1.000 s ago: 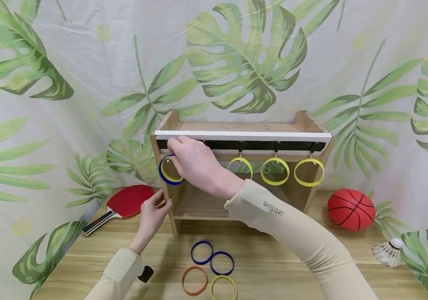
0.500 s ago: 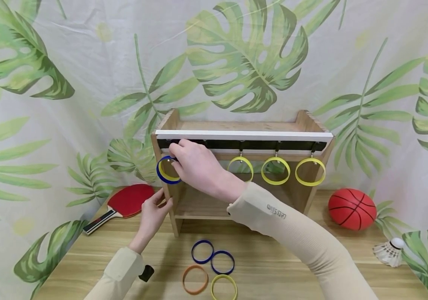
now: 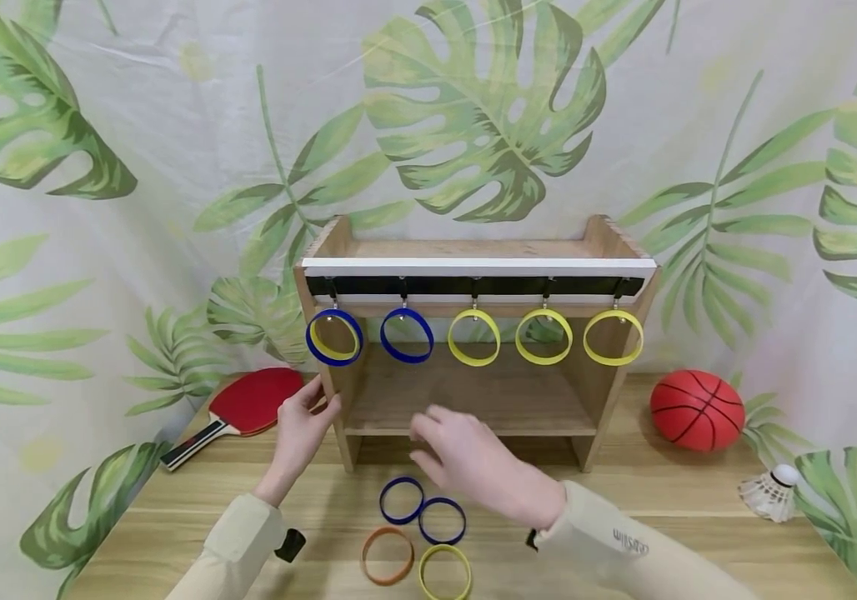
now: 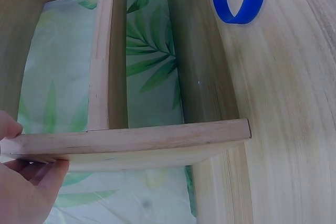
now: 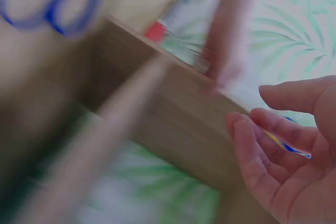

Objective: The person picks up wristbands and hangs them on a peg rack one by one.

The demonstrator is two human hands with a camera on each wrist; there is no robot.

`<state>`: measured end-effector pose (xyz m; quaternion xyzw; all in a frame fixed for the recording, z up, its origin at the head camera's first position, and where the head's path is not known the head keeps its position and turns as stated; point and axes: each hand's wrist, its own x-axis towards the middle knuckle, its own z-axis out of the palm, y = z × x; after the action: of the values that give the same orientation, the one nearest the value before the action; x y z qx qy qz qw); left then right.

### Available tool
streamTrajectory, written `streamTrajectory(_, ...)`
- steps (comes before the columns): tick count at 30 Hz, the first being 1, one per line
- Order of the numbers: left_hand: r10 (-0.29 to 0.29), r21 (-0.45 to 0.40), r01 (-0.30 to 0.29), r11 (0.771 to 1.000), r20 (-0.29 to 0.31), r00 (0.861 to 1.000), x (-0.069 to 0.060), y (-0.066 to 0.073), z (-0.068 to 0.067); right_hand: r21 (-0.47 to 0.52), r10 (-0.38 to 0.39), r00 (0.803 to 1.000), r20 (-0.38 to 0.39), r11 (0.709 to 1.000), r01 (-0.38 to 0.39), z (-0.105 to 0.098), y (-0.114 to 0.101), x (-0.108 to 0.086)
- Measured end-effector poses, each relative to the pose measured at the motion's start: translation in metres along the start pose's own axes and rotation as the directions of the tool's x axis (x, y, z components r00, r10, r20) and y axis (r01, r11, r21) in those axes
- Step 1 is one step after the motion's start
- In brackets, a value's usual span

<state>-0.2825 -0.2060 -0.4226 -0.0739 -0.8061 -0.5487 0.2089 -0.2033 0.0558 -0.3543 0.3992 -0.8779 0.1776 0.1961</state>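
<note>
A small wooden shelf (image 3: 473, 392) has a black strip (image 3: 439, 287) with several hooks along its front. On the leftmost hook hang a blue wristband (image 3: 334, 362) and a yellow one together. A single blue wristband (image 3: 407, 359) hangs on the second, and yellow wristbands (image 3: 474, 363) hang on the others. My left hand (image 3: 304, 425) pinches the edge of the shelf's left side panel (image 4: 131, 139) between thumb and fingers. Below the hanging bands, my right hand (image 3: 481, 458) is in the air, its fingers (image 5: 257, 166) loosely bent and holding nothing.
Two loose blue wristbands (image 3: 442, 542), an orange one (image 3: 387, 582) and a yellow one (image 3: 445, 547) lie on the wooden table before the shelf. A red table tennis paddle (image 3: 256, 402) lies left. At right are a small basketball (image 3: 697, 410) and a shuttlecock (image 3: 771, 493).
My right hand has let go of the blue wristband at the leftmost hook and moved down and right, away from the hooks. My left hand keeps its grip on the side panel.
</note>
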Motion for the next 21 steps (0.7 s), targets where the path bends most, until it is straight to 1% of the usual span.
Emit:
streamTrajectory(2, 0.002, 0.005, -0.002, 1.000, 0.005, 1.000, 0.000, 0.000, -0.001, 0.009, 0.054, 0.997, 0.048, 0.998, -0.055, 0.017, 0.008, -0.018)
streamTrajectory(5, 0.006, 0.004, -0.006, 1.000, 0.006, 1.000, 0.000, 0.000, -0.002, 0.031, 0.115, 0.989, 0.095, 0.992, -0.118, 0.042, 0.021, -0.040)
streamTrajectory(8, 0.006, 0.001, -0.006, 1.000, 0.003, 1.000, 0.001, 0.000, -0.003, 0.041, 0.144, 0.981, 0.129, 0.988, -0.151, 0.062, 0.032, -0.057)
streamTrajectory(10, 0.005, 0.000, -0.005, 1.000, 0.003, 1.000, 0.001, -0.001, -0.003, 0.059, 0.170, 0.972, 0.164, 0.982, -0.182, 0.073, 0.039, -0.066)
streamTrajectory(15, -0.001, 0.003, 0.001, 1.000, 0.009, 1.000, 0.001, -0.001, -0.002, 0.104, 0.215, 0.952, 0.217, 0.965, -0.242, 0.091, 0.051, -0.077)
streamTrajectory(21, -0.009, 0.002, 0.009, 1.000, 0.012, 1.000, 0.000, 0.000, -0.001, 0.093, 0.240, 0.940, 0.243, 0.959, -0.269, 0.101, 0.057, -0.078)
